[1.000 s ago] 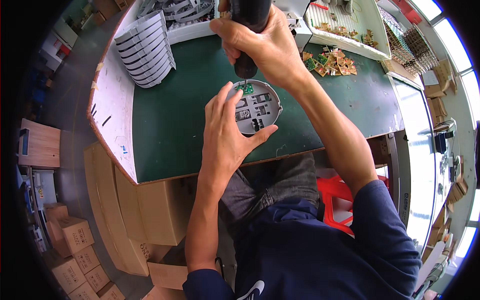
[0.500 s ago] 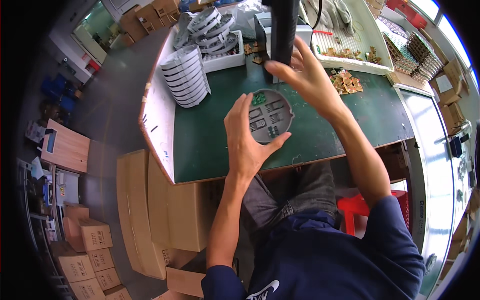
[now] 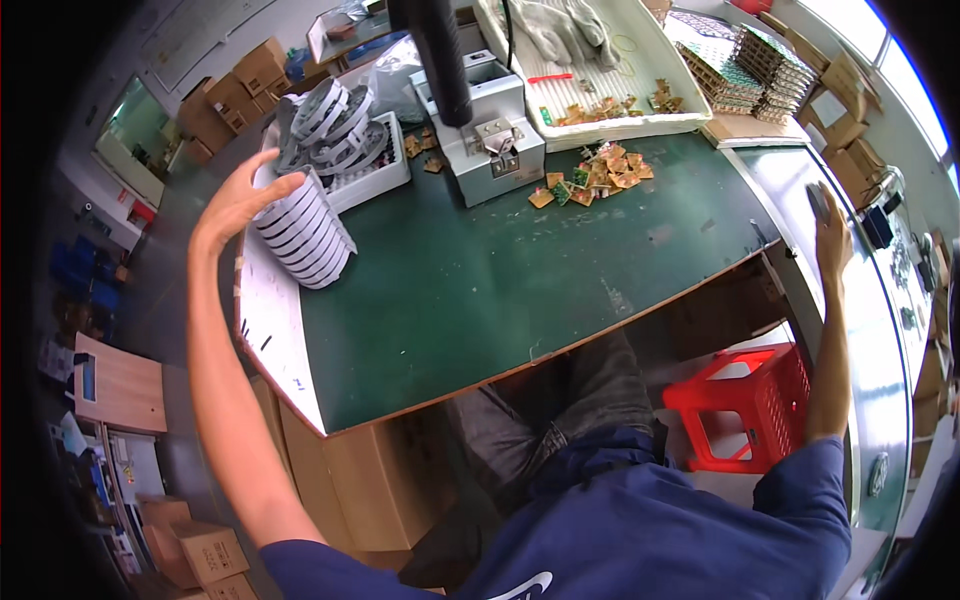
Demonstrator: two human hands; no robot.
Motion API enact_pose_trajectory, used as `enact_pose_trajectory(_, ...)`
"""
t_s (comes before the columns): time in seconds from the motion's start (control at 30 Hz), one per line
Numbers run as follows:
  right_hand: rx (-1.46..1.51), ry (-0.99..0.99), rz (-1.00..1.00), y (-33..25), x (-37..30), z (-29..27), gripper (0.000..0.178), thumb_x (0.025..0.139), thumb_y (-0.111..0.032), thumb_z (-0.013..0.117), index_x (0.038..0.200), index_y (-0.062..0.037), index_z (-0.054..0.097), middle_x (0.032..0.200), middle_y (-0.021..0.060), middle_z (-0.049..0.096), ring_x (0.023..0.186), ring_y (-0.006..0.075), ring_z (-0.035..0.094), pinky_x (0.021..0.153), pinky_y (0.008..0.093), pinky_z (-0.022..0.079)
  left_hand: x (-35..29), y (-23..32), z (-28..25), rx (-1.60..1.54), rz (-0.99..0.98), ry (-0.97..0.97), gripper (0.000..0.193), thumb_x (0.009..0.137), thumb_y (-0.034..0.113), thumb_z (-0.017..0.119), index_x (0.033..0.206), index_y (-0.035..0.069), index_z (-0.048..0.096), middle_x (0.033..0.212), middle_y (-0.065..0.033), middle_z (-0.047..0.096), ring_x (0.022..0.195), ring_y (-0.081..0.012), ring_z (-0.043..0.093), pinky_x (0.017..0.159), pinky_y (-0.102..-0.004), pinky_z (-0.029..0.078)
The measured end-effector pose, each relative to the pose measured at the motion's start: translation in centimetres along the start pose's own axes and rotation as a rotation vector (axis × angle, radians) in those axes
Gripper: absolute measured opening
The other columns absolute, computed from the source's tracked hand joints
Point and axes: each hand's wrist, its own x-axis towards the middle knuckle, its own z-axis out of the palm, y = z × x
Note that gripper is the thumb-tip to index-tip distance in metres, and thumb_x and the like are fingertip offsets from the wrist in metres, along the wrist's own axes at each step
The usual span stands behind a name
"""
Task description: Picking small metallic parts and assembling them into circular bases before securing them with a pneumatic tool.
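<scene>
Now our left hand [image 3: 240, 200] is out at the left end of the bench [image 3: 480, 290], fingers spread and slack, resting on the top of a leaning stack of discs [image 3: 305, 235] — open on it, not closed round anything. The stack tilts against a white tray [image 3: 385, 170] heaped with more grey discs [image 3: 330, 120], which probably keeps the pile from sliding off the bench edge just beside it.

Our right hand [image 3: 828, 235] is well apart, far out on the right, laid over a small dark round thing [image 3: 818, 200] on the belt [image 3: 870, 340] that runs past the bench; whether the fingers grip it or merely cover it we cannot tell.

Between the arms the green mat lies bare. Behind it stands a grey press [image 3: 490, 140] with a black column [image 3: 440, 60], and just right of it a scatter of small circuit pieces [image 3: 590, 180] — near the press, likely so they can be fed to it. A red stool [image 3: 745, 405] sits under the bench by our right knee.
</scene>
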Motion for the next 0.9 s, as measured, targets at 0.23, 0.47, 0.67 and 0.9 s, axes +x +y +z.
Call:
enact_pose_trajectory(0.23,-0.172,-0.294,-0.093,5.0,0.4,0.8,0.057,0.097,-0.027,0.071,0.147,-0.006,0.053,0.142,0.0238,0.059,0.134,0.0402,0.055,0.113,0.0454,0.042,2.1,-0.6,0.8,-0.038,-0.12,-0.228,0.117,0.072,0.073,0.079,0.153,-0.003,0.043,0.152,-0.0272,0.05,0.143,-0.036,0.047,0.118,-0.0435,0.036)
enact_pose_trajectory(0.47,0.569,-0.39,-0.859,-29.2,-5.2,2.9,0.044,0.094,-0.012,0.07,0.137,-0.0137,0.064,0.131,0.0128,0.064,0.121,0.0337,0.061,0.104,0.0432,0.051,1.2,-0.5,1.2,-0.034,-0.12,-0.185,0.101,0.08,0.059,0.081,0.152,-0.002,0.047,0.152,-0.0279,0.049,0.145,-0.0379,0.044,0.119,-0.0422,0.034)
enact_pose_trajectory(0.67,0.359,-0.305,-1.086,-32.9,-6.2,9.3,0.036,0.089,-0.017,0.073,0.123,-0.0082,0.066,0.125,0.0078,0.064,0.115,0.0282,0.057,0.101,0.0422,0.048,-6.1,3.1,1.4,-0.396,0.093,0.201,0.078,0.092,0.044,0.075,0.148,-0.005,0.049,0.15,-0.0206,0.053,0.142,-0.0267,0.048,0.117,-0.0348,0.033)
enact_pose_trajectory(0.9,0.492,-0.211,-1.021,-33.3,-8.9,5.6,0.032,0.086,-0.021,0.078,0.112,-0.0061,0.066,0.116,0.0084,0.064,0.112,0.0309,0.059,0.098,0.0435,0.049,-16.3,7.1,13.2,-1.778,0.061,-0.131,0.083,0.098,0.06,0.05,0.147,-0.007,0.044,0.14,-0.0316,0.056,0.118,-0.0432,0.065,0.101,-0.0523,0.054)
